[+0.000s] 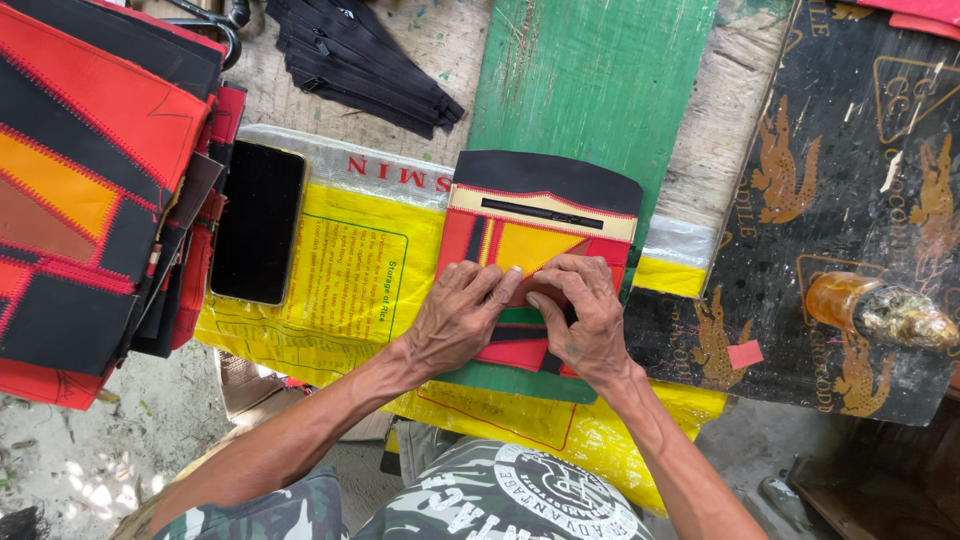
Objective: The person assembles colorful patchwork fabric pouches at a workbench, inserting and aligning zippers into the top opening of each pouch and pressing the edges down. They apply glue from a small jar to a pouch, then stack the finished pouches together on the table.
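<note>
A patchwork leather piece (540, 215) in black, red, yellow and cream, with a dark zipper slot across its cream band, lies on a green board (590, 70). My left hand (455, 315) presses flat on its lower left part, fingers spread toward the centre. My right hand (585, 310) presses on its lower right part, fingertips meeting those of the left hand over a red patch. Neither hand grips anything; both lie on top of the piece.
A stack of red, black and orange stitched panels (80, 180) sits at the left beside a dark phone (258, 222) on a yellow sack (350, 290). Black zippers (360, 60) lie at the top. A black printed sheet (850, 200) and amber glue bottle (875, 308) are at the right.
</note>
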Demonstrator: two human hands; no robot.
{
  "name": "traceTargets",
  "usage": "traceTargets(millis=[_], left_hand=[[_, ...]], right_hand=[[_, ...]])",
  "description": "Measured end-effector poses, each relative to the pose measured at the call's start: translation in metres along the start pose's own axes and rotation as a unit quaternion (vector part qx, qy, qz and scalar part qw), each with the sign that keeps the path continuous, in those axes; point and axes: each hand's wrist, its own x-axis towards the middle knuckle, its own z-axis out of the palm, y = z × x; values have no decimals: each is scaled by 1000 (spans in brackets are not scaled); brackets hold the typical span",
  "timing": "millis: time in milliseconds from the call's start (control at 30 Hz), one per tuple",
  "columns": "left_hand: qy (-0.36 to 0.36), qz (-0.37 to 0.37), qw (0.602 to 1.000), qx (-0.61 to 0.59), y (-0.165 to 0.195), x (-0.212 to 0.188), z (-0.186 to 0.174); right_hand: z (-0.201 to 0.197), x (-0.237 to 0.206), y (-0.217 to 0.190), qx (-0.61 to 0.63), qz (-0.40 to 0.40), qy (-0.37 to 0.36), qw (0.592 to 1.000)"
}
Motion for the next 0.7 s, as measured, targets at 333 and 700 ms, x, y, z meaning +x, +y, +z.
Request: traceTargets(millis=[333,700], left_hand=[[-4,-13,1000,-2,0,1,-3],[3,4,1000,5,0,1,0]], right_hand=[[1,0,-1,0,8,-1,1000],[0,-2,4,7,-4,0,1000]])
